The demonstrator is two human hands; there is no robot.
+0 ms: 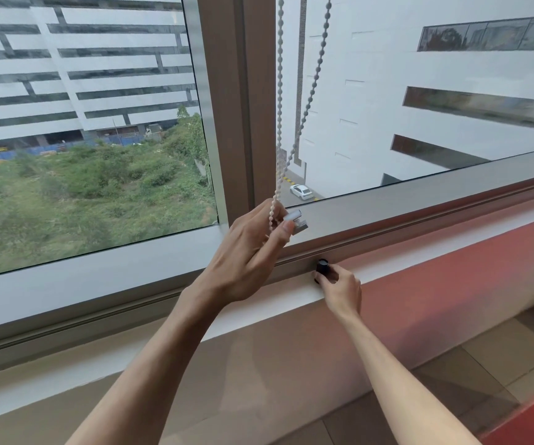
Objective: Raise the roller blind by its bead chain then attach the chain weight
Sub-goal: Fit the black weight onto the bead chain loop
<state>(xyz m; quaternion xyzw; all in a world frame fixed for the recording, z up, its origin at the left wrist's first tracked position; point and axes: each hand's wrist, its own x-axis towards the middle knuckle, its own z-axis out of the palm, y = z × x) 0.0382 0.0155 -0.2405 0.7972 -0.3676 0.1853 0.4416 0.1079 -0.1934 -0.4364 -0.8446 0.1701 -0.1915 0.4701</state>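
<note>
Weight (322,266) sits on the sill, pinched by the right hand (339,292), below-right of the left hand (252,248) pinching the bead chain (279,91).

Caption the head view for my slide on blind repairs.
Left hand pinches the bead chain while right hand grips a black chain weight at the sill.

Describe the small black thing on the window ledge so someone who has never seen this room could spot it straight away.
Start at the wide brown vertical window post and follow the white bead chain down to the left hand. Just below and right, on the white ledge under the grey frame rail, the right hand grips a small black cylindrical weight. It is the only black object there.
</note>
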